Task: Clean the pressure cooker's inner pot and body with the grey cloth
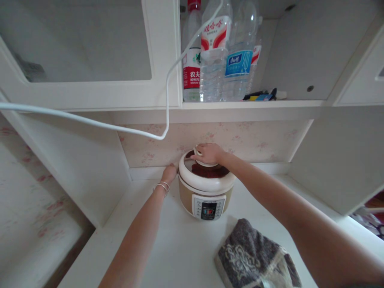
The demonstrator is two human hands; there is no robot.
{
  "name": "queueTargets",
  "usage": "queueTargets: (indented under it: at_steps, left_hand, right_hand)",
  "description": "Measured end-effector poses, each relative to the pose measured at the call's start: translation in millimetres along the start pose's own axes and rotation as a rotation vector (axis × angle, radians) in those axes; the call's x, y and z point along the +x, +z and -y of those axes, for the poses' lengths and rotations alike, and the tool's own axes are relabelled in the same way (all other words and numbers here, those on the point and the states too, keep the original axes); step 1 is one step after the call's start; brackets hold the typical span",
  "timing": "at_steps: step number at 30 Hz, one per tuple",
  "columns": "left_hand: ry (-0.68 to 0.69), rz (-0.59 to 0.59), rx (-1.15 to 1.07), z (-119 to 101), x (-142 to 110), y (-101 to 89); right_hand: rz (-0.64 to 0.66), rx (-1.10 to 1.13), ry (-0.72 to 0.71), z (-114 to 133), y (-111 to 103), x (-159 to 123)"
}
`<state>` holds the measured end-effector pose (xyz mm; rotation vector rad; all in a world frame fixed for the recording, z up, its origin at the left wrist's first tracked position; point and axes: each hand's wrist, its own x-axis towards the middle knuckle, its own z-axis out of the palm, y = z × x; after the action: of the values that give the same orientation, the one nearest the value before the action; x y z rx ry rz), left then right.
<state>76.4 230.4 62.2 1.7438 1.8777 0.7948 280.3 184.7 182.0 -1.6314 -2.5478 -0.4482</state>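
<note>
A round electric cooker [185, 197] with a beige body, a white rim and a dark panel with buttons on its front stands on the white counter. My right hand [208, 154] is closed around the handle on top of its lid [207, 185], which has a reddish-brown centre. The lid sits on the body. Against the left side of the cooker is my left hand [169, 173], with bangles [163, 187] on the wrist. Its fingers are mostly hidden beside the cooker, so their grip does not show. A folded grey-brown cloth [249, 252] lies in front on the right.
Above the cooker, an open shelf [300, 103] holds several plastic bottles [213, 60] and small items [264, 96]. A white cable [120, 129] hangs across the view at the upper left. Cabinet side panels [90, 160] enclose the counter [180, 252] on both sides, with a flowered wall behind.
</note>
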Motion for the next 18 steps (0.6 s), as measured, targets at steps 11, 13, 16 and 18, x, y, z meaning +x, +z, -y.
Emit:
queueTargets:
  at_steps: [11,13,16,18]
  left_hand:
    - [0.027,-0.238,-0.062,3,-63,-25.4]
    - [0.131,-0.245,-0.066,0,-95,-27.7]
    - [0.350,-0.115,-0.080,-13,-152,-14.5]
    - [0.606,0.138,-0.089,-26,-190,7.5]
  right_hand:
    - [-0.451,0.236,0.143,-27,-29,-61]
    - [-0.487,0.290,0.197,-36,-16,-94]
    - [-0.554,0.415,0.394,-46,27,-149]
    - [-0.577,0.480,0.547,-48,68,-183]
